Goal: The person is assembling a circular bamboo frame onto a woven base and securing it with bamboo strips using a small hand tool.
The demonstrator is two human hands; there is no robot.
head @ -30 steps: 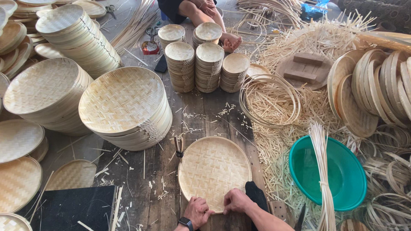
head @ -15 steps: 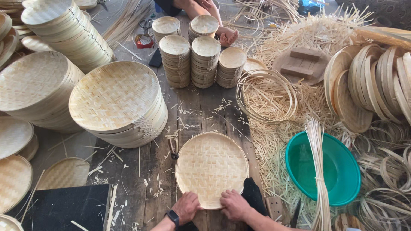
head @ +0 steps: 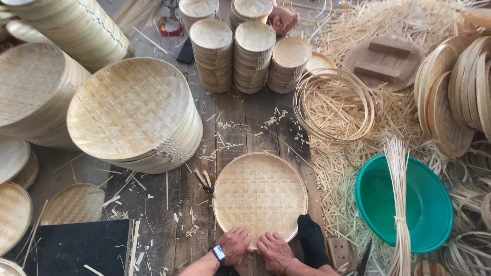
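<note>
left hand (head: pixel 234 245): fingers down on the near rim of the tray (head: pixel 260 197), pressing more than gripping
right hand (head: pixel 274 251): just beside the left, same rim, also pressing, not clenched
tray: flat on the floor (head: pixel 245 120) right ahead of both hands, a black sock (head: pixel 312 240) touching its right edge
step: looks like working the near rim
next: probably needs steady pressure along that edge
around: pliers (head: pixel 204 181) left of the tray, green basin (head: pixel 404 203) off right, tray stacks (head: pixel 135 115) further ahead

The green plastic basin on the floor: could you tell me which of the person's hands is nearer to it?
Right. The right hand presses the woven tray's near rim, closer to the green basin; the left hand sits beside it, farther away.
</note>
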